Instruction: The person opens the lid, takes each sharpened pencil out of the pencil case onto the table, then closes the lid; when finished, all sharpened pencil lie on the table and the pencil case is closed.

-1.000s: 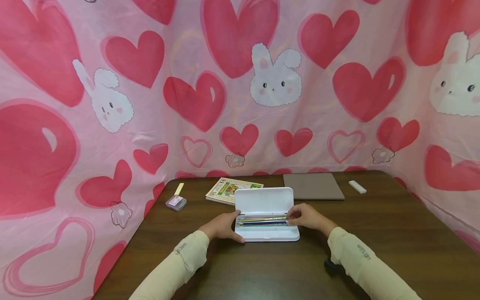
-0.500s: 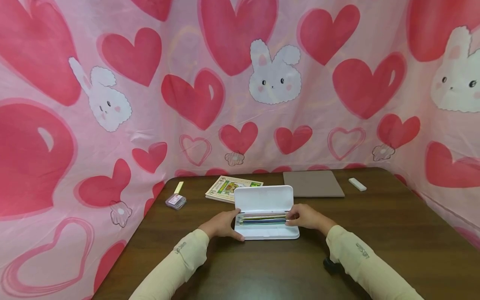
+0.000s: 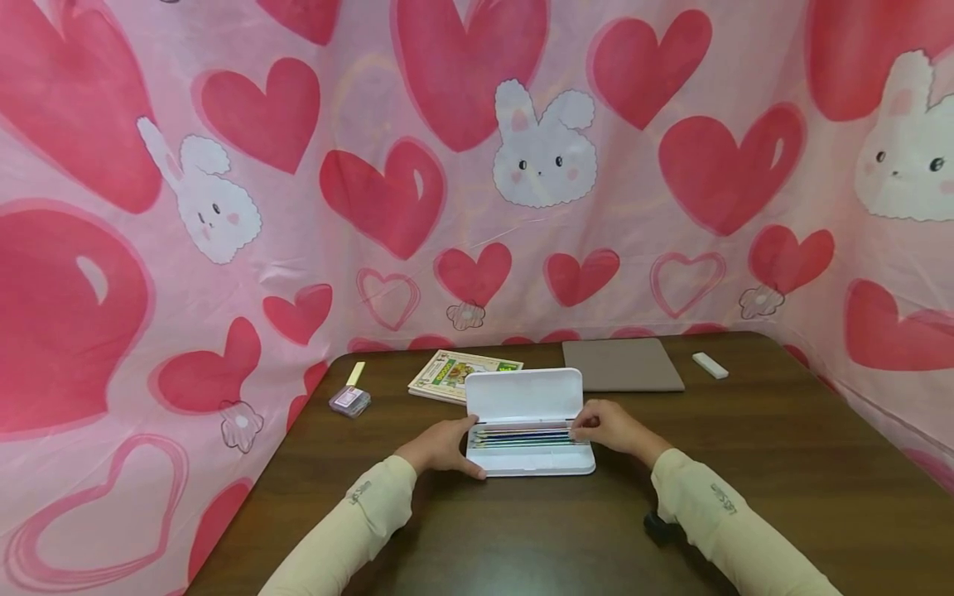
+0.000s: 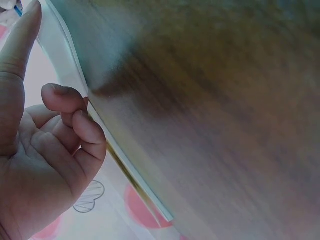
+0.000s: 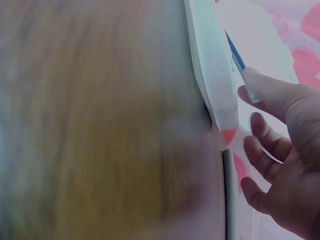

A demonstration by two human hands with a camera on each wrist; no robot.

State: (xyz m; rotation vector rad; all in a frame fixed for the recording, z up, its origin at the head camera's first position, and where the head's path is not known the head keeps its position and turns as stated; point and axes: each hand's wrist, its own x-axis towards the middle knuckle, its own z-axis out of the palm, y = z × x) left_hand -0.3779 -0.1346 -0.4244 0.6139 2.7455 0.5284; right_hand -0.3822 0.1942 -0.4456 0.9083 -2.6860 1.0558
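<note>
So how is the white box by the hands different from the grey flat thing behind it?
The white pencil case is open, with its lid standing up and pencils inside; the grey flat pad lies closed and flat. The pencil case is white and long, the pad grey and squarer. The left hand and right hand touch the case's ends; nothing touches the pad. Both rest on the brown table.

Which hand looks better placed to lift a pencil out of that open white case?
Probably the right hand: its fingertips are at the pencils inside the case, while the left hand grips the case's left end, steadying it.
</note>
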